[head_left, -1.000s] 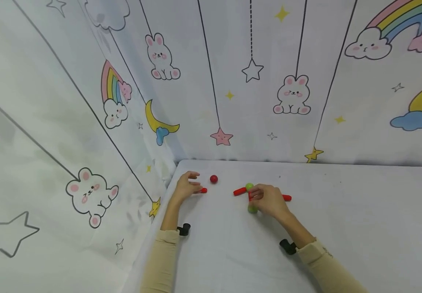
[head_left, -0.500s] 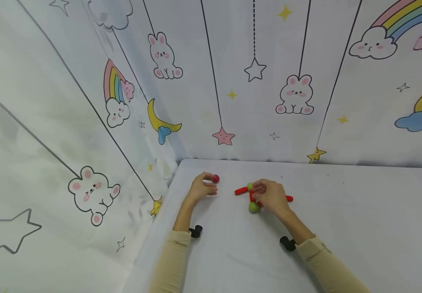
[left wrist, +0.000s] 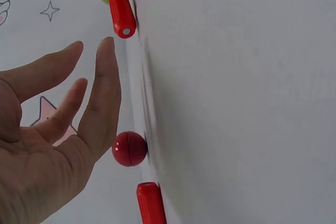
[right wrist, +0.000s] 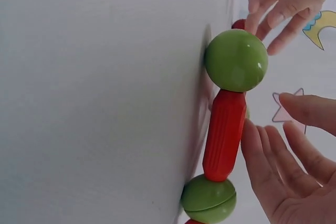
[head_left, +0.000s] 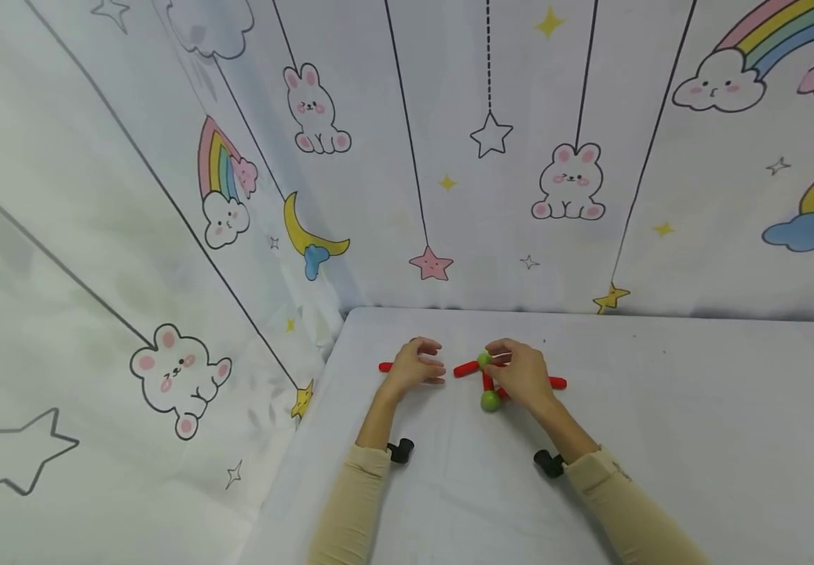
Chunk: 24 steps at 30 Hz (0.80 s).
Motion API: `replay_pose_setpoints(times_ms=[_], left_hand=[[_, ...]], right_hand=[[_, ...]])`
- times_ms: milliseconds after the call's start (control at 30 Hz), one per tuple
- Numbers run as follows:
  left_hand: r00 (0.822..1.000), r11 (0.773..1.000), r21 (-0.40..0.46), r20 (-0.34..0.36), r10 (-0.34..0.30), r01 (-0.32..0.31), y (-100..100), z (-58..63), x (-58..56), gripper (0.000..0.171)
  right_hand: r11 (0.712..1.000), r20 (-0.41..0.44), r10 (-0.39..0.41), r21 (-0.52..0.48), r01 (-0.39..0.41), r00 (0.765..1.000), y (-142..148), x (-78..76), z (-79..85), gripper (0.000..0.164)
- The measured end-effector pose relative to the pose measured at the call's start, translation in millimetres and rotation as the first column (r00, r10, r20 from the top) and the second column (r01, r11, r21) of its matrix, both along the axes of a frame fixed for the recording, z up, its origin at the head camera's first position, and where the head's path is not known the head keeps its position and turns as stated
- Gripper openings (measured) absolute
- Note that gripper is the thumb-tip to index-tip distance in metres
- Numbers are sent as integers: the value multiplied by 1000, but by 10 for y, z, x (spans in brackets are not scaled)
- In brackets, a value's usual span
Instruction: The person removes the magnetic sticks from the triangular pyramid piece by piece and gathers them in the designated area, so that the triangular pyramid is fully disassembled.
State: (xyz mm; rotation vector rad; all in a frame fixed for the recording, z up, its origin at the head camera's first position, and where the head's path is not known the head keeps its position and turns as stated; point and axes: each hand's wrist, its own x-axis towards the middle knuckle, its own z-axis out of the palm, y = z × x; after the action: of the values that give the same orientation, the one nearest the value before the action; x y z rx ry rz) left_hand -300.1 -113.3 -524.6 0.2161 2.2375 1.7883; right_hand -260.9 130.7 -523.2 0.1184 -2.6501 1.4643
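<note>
Loosely spread, left hand (head_left: pixel 412 371) hovers near a red ball (left wrist: pixel 129 149); right hand (head_left: pixel 525 375), likewise, beside a red rod (right wrist: pixel 224 136).

Beige sleeves (head_left: pixel 352 502), black wrist cameras (head_left: pixel 403 451)

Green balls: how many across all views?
3: near ball and far ball in the head view; third ball at the bottom of the red rod in the right wrist view, hidden by the right hand from the head camera. More may be hidden.

White table (head_left: pixel 696 447), cartoon-printed backdrop (head_left: pixel 498 227), seemingly cloth
</note>
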Motion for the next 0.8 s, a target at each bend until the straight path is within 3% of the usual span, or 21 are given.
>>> replay_pose_setpoints(times_ms=[333, 633, 800], left_hand=[[1000, 1000, 1, 28, -1, 1, 238, -22, -27, 50], [998, 999, 30, 60, -20, 18, 303, -72, -26, 49], [998, 1000, 2, 59, 13, -13, 298, -103, -5, 49]], right_hand=[[999, -24, -15, 49, 16, 1000, -21, -119, -10, 36], [995, -11, -52, 82, 53, 999, -50, -147, -25, 40], [992, -12, -14, 127, 15, 1000, -75, -177, -66, 39]])
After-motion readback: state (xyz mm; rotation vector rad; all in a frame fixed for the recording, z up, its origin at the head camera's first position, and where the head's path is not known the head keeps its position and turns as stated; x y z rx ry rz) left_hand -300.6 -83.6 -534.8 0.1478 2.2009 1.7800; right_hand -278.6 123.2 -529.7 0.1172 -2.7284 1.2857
